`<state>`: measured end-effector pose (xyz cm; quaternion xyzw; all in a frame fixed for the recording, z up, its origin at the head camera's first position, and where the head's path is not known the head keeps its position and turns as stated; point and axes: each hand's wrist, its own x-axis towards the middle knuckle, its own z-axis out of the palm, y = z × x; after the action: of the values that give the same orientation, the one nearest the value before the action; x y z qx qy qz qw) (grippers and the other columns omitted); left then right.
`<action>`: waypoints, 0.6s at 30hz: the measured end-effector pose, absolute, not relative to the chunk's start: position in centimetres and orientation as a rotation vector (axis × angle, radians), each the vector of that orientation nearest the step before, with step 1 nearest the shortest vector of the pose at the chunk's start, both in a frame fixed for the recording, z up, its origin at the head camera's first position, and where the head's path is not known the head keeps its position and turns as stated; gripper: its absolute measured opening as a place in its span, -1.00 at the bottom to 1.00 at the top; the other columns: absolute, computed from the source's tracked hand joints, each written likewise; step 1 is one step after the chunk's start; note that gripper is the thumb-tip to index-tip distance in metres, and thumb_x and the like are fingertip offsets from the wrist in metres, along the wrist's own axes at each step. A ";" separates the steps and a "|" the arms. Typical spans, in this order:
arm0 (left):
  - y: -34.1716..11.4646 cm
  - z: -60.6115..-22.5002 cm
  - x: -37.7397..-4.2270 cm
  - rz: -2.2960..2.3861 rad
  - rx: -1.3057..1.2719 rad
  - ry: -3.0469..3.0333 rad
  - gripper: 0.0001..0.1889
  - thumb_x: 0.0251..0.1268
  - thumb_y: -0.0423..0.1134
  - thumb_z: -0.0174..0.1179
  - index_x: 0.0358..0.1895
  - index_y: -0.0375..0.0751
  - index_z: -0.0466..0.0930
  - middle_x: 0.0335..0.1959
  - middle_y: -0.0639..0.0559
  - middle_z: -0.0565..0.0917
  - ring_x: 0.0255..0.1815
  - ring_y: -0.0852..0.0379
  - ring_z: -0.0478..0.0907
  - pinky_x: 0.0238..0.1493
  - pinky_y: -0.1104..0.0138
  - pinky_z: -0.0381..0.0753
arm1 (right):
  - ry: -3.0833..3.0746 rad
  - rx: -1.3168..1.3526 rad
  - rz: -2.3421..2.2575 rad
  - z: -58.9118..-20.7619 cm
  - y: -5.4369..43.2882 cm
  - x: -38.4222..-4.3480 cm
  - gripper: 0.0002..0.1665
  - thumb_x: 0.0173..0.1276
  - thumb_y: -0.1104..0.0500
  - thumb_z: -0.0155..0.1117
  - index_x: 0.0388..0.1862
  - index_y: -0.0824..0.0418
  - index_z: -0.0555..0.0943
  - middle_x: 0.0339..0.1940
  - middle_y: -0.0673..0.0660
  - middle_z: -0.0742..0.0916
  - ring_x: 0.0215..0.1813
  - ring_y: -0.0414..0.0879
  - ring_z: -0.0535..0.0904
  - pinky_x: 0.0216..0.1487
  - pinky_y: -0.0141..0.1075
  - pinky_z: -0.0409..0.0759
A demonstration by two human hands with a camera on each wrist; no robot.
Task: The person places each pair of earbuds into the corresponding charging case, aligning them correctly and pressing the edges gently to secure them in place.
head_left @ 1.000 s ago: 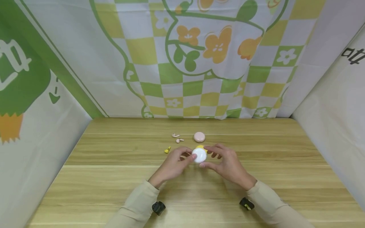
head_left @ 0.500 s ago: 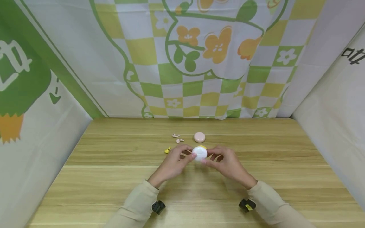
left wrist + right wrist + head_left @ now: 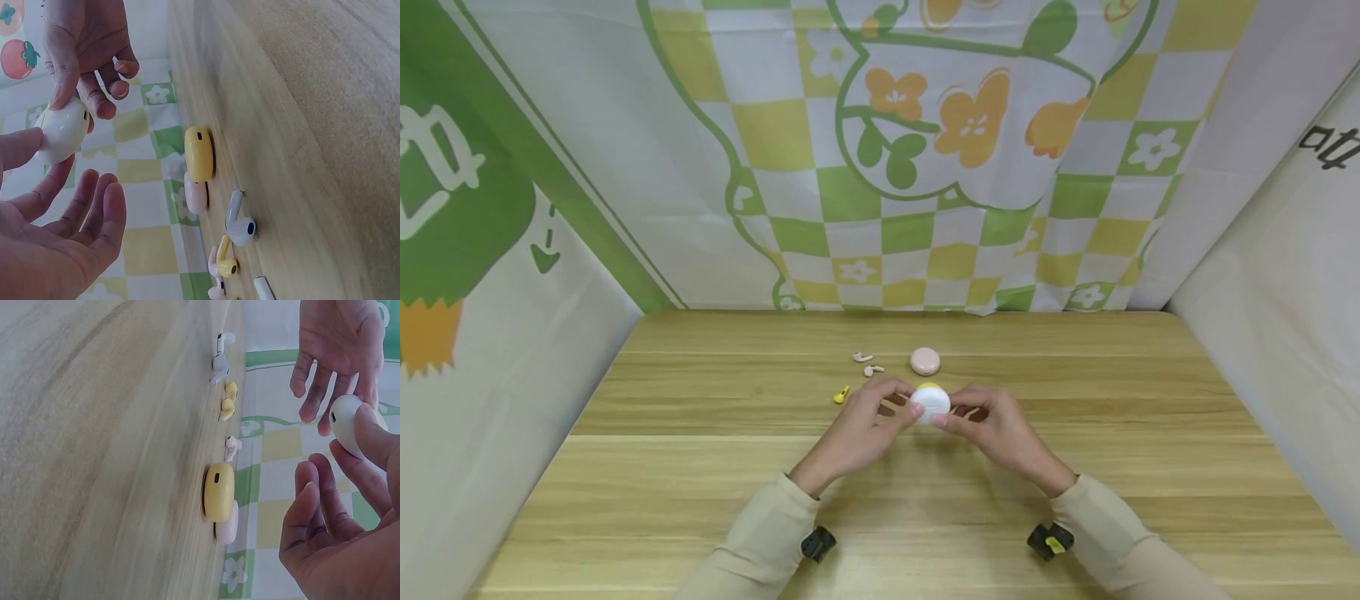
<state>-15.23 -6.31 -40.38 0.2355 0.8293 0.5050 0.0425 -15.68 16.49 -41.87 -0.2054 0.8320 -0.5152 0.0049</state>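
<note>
A round white earbud case [image 3: 931, 402] is held up off the table between both hands. My left hand [image 3: 863, 427] pinches its left side between thumb and forefinger, the other fingers spread loosely. From the opposite side, my right hand [image 3: 1003, 437] pinches it with thumb and forefinger. The case looks closed, and a small dark port shows on its edge in both wrist views. Behind it on the table stands a yellow case [image 3: 199, 155], mostly covered by the white one in the head view. A pink case [image 3: 925, 361] lies just beyond.
Left of the cases lie loose earbuds: pink earbuds [image 3: 872, 370], yellow earbuds [image 3: 228, 406] and white earbuds [image 3: 239, 224]. The left hand hides the white ones in the head view. A patterned curtain [image 3: 910, 225] hangs along the table's back edge [image 3: 760, 313].
The white case has tilted and shifted slightly right, covering more of the yellow case. My right forefinger has come in from above the yellow case to the white case's side.
</note>
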 end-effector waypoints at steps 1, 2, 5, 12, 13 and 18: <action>-6.3 -40.3 -15.2 1.544 0.721 2.539 -0.73 0.54 -0.15 0.18 0.10 -0.24 0.63 0.05 -0.05 0.60 0.07 -0.02 0.58 0.08 0.12 0.62 | 2.601 -0.634 -1.621 -41.8 16.5 -15.7 -0.81 0.27 0.23 0.51 -0.13 0.21 0.82 -0.25 0.03 0.77 -0.24 -0.13 0.63 -0.30 -0.33 0.66; -6.3 -40.3 -15.2 1.541 0.721 2.545 -0.73 0.54 -0.15 0.18 0.10 -0.24 0.63 0.05 -0.05 0.60 0.08 -0.02 0.57 0.09 0.11 0.61 | 2.599 -0.625 -1.623 -41.8 16.5 -15.7 -0.81 0.27 0.23 0.51 -0.13 0.20 0.82 -0.25 0.03 0.77 -0.24 -0.12 0.63 -0.30 -0.34 0.65; -6.3 -40.0 -15.1 1.539 0.717 2.555 -0.73 0.53 -0.15 0.19 0.11 -0.23 0.62 0.06 -0.04 0.60 0.10 -0.03 0.56 0.11 0.09 0.60 | 2.589 -0.617 -1.640 -41.6 16.5 -15.6 -0.80 0.28 0.23 0.51 -0.11 0.22 0.82 -0.26 0.03 0.76 -0.24 -0.12 0.62 -0.31 -0.34 0.63; -6.2 -39.6 -15.1 1.584 0.709 2.539 -0.70 0.51 -0.08 0.21 0.09 -0.21 0.64 0.08 -0.04 0.59 0.12 -0.05 0.54 0.15 0.01 0.58 | 2.576 -0.611 -1.667 -41.5 16.5 -15.6 -0.78 0.28 0.24 0.51 -0.10 0.22 0.81 -0.24 0.04 0.76 -0.22 -0.10 0.60 -0.30 -0.35 0.61; -6.2 -39.5 -15.1 1.593 0.712 2.535 -0.70 0.50 -0.08 0.21 0.09 -0.20 0.64 0.09 -0.04 0.59 0.12 -0.05 0.54 0.16 -0.01 0.58 | 2.576 -0.613 -1.668 -41.5 16.5 -15.6 -0.78 0.28 0.24 0.51 -0.09 0.23 0.81 -0.23 0.04 0.76 -0.22 -0.09 0.60 -0.30 -0.35 0.60; -6.1 -39.3 -15.3 1.609 0.731 2.535 -0.73 0.48 -0.12 0.25 0.06 -0.21 0.64 0.10 -0.04 0.59 0.14 -0.03 0.52 0.18 -0.01 0.57 | 2.563 -0.621 -1.677 -41.4 16.5 -15.6 -0.77 0.27 0.25 0.51 -0.09 0.23 0.81 -0.23 0.05 0.76 -0.22 -0.09 0.60 -0.30 -0.35 0.60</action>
<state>-15.29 -6.05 -39.32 0.2364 0.8201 0.5205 0.0256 -15.61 16.52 -41.38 -0.1987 0.8201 -0.5366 0.0079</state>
